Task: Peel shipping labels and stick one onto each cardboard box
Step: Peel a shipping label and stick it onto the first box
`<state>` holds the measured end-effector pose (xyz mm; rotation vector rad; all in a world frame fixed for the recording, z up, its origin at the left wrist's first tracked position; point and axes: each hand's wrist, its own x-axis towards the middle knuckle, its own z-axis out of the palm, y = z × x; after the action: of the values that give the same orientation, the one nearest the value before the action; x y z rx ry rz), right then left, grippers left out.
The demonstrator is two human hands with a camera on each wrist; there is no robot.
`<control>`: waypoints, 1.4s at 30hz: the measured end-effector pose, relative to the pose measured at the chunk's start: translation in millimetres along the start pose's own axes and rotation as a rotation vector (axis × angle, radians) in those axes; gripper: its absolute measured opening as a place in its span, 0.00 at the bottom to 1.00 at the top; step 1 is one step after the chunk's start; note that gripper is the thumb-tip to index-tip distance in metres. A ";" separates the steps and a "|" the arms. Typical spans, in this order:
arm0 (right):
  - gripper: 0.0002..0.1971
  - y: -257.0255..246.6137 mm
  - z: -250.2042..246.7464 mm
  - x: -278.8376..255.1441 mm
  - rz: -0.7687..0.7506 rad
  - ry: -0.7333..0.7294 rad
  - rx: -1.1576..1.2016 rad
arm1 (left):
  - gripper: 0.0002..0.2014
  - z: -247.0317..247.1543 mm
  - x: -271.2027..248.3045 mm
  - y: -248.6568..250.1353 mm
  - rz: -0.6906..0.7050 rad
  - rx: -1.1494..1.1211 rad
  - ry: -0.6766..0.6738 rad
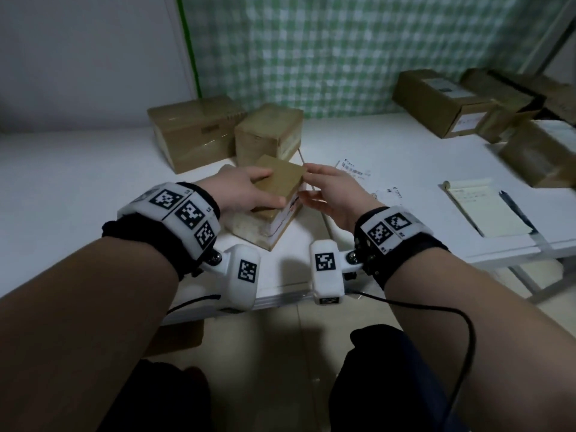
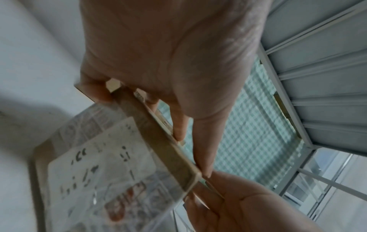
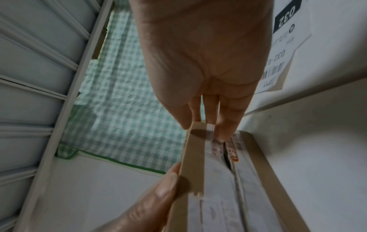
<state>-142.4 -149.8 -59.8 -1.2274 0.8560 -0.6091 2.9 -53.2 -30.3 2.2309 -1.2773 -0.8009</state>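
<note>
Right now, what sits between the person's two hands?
In the head view, a small cardboard box lies between the left hand and right hand, atop a larger labelled box.

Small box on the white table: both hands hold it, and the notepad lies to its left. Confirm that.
Not quite. Both the left hand and the right hand do hold the small box over the white table, but the notepad lies to its right, as the head view shows.

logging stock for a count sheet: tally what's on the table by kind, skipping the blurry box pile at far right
cardboard boxes: 4
loose labels: 2
notepad: 1
pen: 1
total: 8
</note>
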 end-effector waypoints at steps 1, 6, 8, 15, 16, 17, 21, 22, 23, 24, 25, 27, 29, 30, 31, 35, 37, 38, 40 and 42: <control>0.16 1.2 -1.1 -3.3 0.003 0.003 0.009 | 0.40 1.3 -2.4 2.5 -0.002 0.002 0.003; 0.20 0.4 -12.1 -20.1 0.022 -0.035 -0.007 | 0.39 7.9 -11.5 6.2 -0.013 -0.026 -0.002; 0.19 -1.6 -16.7 -24.8 0.027 -0.058 -0.031 | 0.38 11.2 -15.3 7.9 -0.011 -0.036 0.003; 0.13 -3.5 -33.5 -32.8 0.036 -0.065 -0.127 | 0.36 15.0 -22.2 23.4 -0.031 0.029 0.056; 0.10 -3.5 -39.4 -31.6 0.033 -0.029 -0.139 | 0.35 14.2 -22.8 26.9 -0.021 0.031 0.065; 0.08 -3.9 -46.0 -30.1 0.026 0.025 -0.144 | 0.34 14.1 -23.1 30.1 -0.005 0.038 0.065; 0.06 -3.2 -82.5 -14.8 -0.022 0.372 -0.254 | 0.35 16.0 -17.6 43.2 0.048 0.079 0.009; 0.05 -1.4 -91.8 -10.5 -0.031 0.450 -0.330 | 0.36 17.6 -14.7 46.2 0.047 0.096 -0.002; 0.05 0.7 -99.2 -7.4 -0.034 0.500 -0.408 | 0.37 19.8 -11.6 49.0 0.047 0.117 -0.008; 0.06 3.1 -104.2 -5.7 -0.026 0.524 -0.478 | 0.38 22.7 -9.3 51.7 0.044 0.139 -0.012; 0.07 5.0 -106.7 -5.2 -0.003 0.529 -0.556 | 0.38 25.6 -6.6 53.9 0.037 0.149 -0.018; 0.14 8.4 -108.4 -4.1 0.052 0.521 -0.736 | 0.39 31.7 -0.5 56.8 0.019 0.135 -0.027; 0.23 10.2 -105.8 -2.6 0.098 0.490 -0.921 | 0.42 37.1 3.3 58.7 0.000 0.143 -0.023; 0.27 11.0 -104.4 -1.1 0.121 0.472 -1.009 | 0.44 39.2 4.9 59.2 -0.004 0.156 -0.018; 0.30 12.5 -103.7 1.0 0.146 0.457 -1.075 | 0.44 40.7 5.9 59.6 -0.004 0.160 -0.012; 0.33 16.5 -102.0 5.0 0.193 0.426 -1.146 | 0.40 43.4 9.2 57.2 0.011 0.167 0.019; 0.30 15.6 -102.7 5.2 0.177 0.403 -1.141 | 0.39 43.3 9.3 56.6 0.012 0.178 0.022; 0.28 14.5 -103.1 4.6 0.169 0.385 -1.126 | 0.39 43.2 8.7 56.8 0.014 0.182 0.023; 0.26 11.6 -103.6 0.4 0.170 0.345 -1.133 | 0.39 43.5 6.2 57.6 0.016 0.192 0.027; 0.29 10.2 -104.4 -4.1 0.171 0.322 -1.183 | 0.38 43.8 2.9 58.6 0.019 0.205 0.031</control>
<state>-231.6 -201.4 -79.6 -2.0954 1.6890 -0.1020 -61.7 -87.4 -26.4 2.3752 -1.4201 -0.6512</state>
